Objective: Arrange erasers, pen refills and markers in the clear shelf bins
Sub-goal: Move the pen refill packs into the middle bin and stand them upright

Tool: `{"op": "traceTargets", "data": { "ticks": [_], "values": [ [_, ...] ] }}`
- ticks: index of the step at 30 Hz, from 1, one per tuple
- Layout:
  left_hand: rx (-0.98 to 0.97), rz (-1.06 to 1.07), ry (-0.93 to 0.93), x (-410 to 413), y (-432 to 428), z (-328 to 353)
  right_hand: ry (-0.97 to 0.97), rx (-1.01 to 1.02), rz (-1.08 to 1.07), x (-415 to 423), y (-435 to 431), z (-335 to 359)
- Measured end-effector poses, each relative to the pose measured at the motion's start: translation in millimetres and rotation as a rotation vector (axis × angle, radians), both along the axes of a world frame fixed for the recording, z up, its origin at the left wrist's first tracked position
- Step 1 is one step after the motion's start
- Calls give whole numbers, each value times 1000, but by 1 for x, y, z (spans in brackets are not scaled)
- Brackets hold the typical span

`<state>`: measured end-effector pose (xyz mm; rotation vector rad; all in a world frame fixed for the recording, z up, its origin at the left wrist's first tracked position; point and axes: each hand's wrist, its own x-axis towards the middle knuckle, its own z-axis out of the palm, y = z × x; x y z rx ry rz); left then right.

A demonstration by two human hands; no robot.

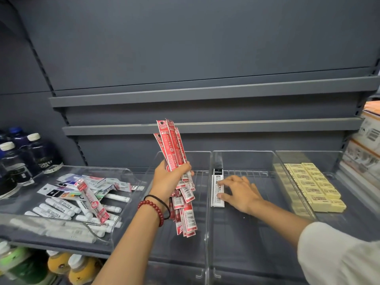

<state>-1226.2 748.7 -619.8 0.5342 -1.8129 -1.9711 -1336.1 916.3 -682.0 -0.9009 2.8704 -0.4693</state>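
Observation:
My left hand (pixel 169 179) grips a bundle of red pen refill packs (pixel 178 167), held upright over the second clear bin (pixel 202 159). My right hand (pixel 239 192) lies with straight fingers touching a small stack of black-and-white refill packs (pixel 217 189) at the left side of the third clear bin (pixel 242 233). The left bin (pixel 123 219) holds white markers (pixel 55 208), assorted packs and one red refill pack (pixel 92 200). Yellow erasers (pixel 314 187) fill the right bin in rows.
Dark water bottles (pixel 24 159) stand at the far left of the shelf. Cardboard boxes (pixel 366 145) sit at the right edge. Two grey shelves (pixel 205 124) hang above. Bottles with yellow and green contents (pixel 67 266) stand on the shelf below.

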Motion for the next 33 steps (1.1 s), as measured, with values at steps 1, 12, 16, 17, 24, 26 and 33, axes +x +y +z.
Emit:
{"op": "traceTargets", "data": {
  "ticks": [1, 12, 16, 17, 24, 26, 33],
  "values": [
    [-5, -5, -1, 0, 0, 0, 15, -28, 3, 0, 0, 1],
    [35, -289, -61, 12, 13, 18, -168, -906, 79, 31, -8, 59],
    [-65, -376, -80, 13, 15, 18, -253, -973, 69, 40, -12, 61],
    [-81, -379, -82, 13, 15, 18, -269, -994, 62, 41, -13, 62],
    [-20, -397, -99, 10, 23, 19, -494, -963, 22, 42, -5, 68],
    [-18, -378, -95, 10, 24, 19, -508, -962, 9, 42, -4, 69],
    [-7, -232, -106, 9, 24, 19, -599, -1034, -141, 38, 3, 72]
  ]
}}
